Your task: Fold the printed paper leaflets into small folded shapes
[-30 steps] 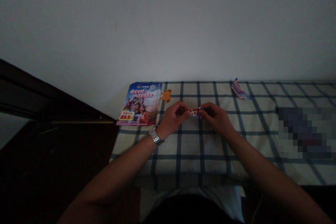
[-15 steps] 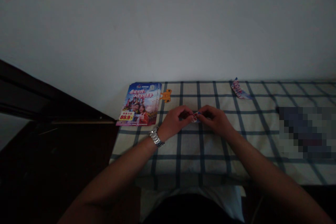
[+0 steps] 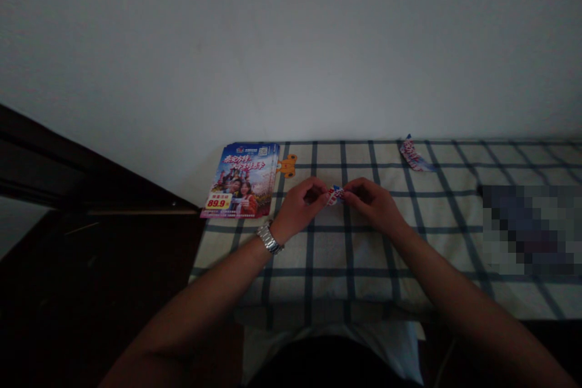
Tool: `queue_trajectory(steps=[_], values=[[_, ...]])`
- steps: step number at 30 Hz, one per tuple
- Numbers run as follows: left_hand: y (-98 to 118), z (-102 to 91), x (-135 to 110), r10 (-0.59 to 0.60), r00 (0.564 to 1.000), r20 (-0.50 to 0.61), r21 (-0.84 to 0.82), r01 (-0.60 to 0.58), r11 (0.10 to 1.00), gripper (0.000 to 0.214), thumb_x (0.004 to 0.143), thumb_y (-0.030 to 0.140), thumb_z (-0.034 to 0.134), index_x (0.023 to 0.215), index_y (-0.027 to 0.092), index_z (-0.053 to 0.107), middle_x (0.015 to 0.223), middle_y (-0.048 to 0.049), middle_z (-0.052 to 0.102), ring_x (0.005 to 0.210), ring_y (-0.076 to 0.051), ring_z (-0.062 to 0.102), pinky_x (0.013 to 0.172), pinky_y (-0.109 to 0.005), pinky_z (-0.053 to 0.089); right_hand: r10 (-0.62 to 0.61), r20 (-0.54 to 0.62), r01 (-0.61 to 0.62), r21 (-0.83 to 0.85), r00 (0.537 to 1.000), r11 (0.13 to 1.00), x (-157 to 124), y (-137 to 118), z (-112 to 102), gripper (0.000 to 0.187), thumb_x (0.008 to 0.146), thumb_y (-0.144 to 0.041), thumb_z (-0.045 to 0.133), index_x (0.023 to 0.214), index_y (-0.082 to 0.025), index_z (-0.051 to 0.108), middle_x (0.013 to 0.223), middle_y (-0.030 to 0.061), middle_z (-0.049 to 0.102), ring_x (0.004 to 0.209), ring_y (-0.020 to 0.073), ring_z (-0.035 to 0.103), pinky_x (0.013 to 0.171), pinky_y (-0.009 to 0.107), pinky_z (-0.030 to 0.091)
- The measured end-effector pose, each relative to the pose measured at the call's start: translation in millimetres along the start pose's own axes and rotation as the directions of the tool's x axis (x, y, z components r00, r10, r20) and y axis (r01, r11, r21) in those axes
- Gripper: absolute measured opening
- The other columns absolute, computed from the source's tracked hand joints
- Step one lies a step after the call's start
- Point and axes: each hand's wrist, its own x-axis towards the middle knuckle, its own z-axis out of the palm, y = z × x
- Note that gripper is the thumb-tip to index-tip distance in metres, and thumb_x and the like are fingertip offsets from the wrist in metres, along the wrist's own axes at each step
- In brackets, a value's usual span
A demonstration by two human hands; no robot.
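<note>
Between my two hands is a small piece of folded printed paper (image 3: 335, 194), red, white and blue, held just above the checked cloth. My left hand (image 3: 305, 206), with a metal watch on its wrist, pinches the paper's left end between thumb and fingers. At the right end, the thumb and fingers of my right hand (image 3: 373, 203) pinch it too. Left of my hands lies a stack of printed flyers (image 3: 240, 182) in blue and pink. An orange bear-shaped cutout (image 3: 287, 165) pokes out at the stack's right edge.
A checked cloth (image 3: 291, 285) covers the table, which stands against a pale wall (image 3: 291, 48). Farther back on the right lies a curled paper piece (image 3: 413, 156) with a pink and blue print. A blurred-out dark object (image 3: 527, 224) is at the far right.
More of the folded paper shows between my fingers now. Both hands have shifted slightly away from me, and the gap between their fingertips is a little wider.
</note>
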Motion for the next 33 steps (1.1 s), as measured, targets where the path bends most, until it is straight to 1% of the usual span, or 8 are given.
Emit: queue_trajectory(steps=[4,10,14,16,19,20,25,33], values=[[1.2,0.9,-1.5,0.004,1.0,0.02,0.025,-0.005,1.0,0.015,0.092,0.034,0.065,0.092,0.019,0.062,0.085,-0.0002,0.067,0.077,-0.014,0.064,0.071,-0.024,0.051,0.007,0.016,-0.007,-0.016,1.0,1.0,-0.1,0.7,0.0,0.019,0.09,-0.041,0.07,0.094,-0.023,0.067,0.085,0.0028,0.071,0.078,0.019,0.067,0.07,0.031,0.052],[-1.4,0.6,-1.8,0.025,0.999,0.03,0.104,-0.028,0.994,0.012,0.092,0.031,0.064,0.092,0.019,0.062,0.086,0.0002,0.065,0.077,-0.013,0.062,0.071,-0.025,0.05,-0.015,0.027,0.016,-0.041,1.0,0.999,-0.7,-3.6,0.8,0.016,0.09,-0.038,0.069,0.09,-0.022,0.065,0.081,0.0016,0.068,0.075,0.0172,0.065,0.068,0.029,0.051],[-3.4,1.3,-2.3,0.035,0.999,0.032,0.124,-0.038,0.992,0.012,0.093,0.031,0.064,0.094,0.02,0.062,0.087,-0.0001,0.067,0.079,-0.014,0.064,0.073,-0.025,0.053,-0.027,0.021,0.029,-0.09,0.999,0.995,-0.2,-2.9,0.5,0.016,0.09,-0.037,0.068,0.09,-0.022,0.065,0.082,0.0019,0.069,0.075,0.0175,0.065,0.068,0.03,0.051],[-3.3,1.6,-3.1,0.047,0.999,0.023,0.099,-0.049,0.994,0.015,0.093,0.031,0.065,0.103,0.02,0.063,0.094,-0.0015,0.069,0.085,-0.015,0.068,0.077,-0.026,0.056,-0.028,0.025,0.03,-0.078,0.999,0.996,0.0,-2.1,0.7,0.016,0.09,-0.037,0.068,0.09,-0.022,0.065,0.082,0.0021,0.069,0.075,0.0177,0.065,0.069,0.03,0.052],[-2.9,1.2,-4.2,0.082,0.997,0.013,0.066,-0.083,0.994,0.027,0.094,0.031,0.064,0.12,0.023,0.062,0.106,-0.0037,0.071,0.096,-0.016,0.071,0.086,-0.029,0.058,-0.041,0.047,0.044,-0.055,0.998,0.998,-0.2,-1.5,1.4,0.014,0.091,-0.036,0.067,0.091,-0.022,0.065,0.084,0.0021,0.069,0.077,0.0177,0.066,0.071,0.03,0.052],[-3.0,0.9,-4.5,0.087,0.996,0.017,0.073,-0.088,0.993,0.028,0.095,0.032,0.064,0.122,0.024,0.063,0.108,-0.0039,0.072,0.097,-0.016,0.071,0.087,-0.029,0.058,-0.046,0.055,0.049,-0.054,0.997,0.997,-0.4,-1.6,1.6,0.014,0.091,-0.036,0.067,0.091,-0.022,0.065,0.084,0.002,0.07,0.078,0.0176,0.066,0.071,0.03,0.052],[-4.7,-0.6,-3.8,0.064,0.998,0.018,0.131,-0.066,0.989,0.018,0.095,0.031,0.065,0.11,0.024,0.072,0.105,-0.0029,0.075,0.093,-0.016,0.073,0.086,-0.029,0.06,-0.032,0.07,0.037,-0.082,0.997,0.996,-0.7,-2.9,2.0,0.013,0.091,-0.035,0.066,0.09,-0.022,0.065,0.083,0.0023,0.07,0.077,0.0181,0.066,0.071,0.03,0.053],[-4.5,-1.0,-3.5,0.029,1.0,-0.002,0.087,-0.029,0.996,0.017,0.094,0.032,0.067,0.107,0.022,0.072,0.101,-0.0036,0.077,0.09,-0.017,0.074,0.084,-0.031,0.06,-0.012,0.075,0.016,-0.06,0.997,0.998,-1.1,-4.4,2.0,0.017,0.092,-0.039,0.067,0.094,-0.022,0.067,0.085,0.003,0.071,0.078,0.0182,0.067,0.07,0.03,0.054]])
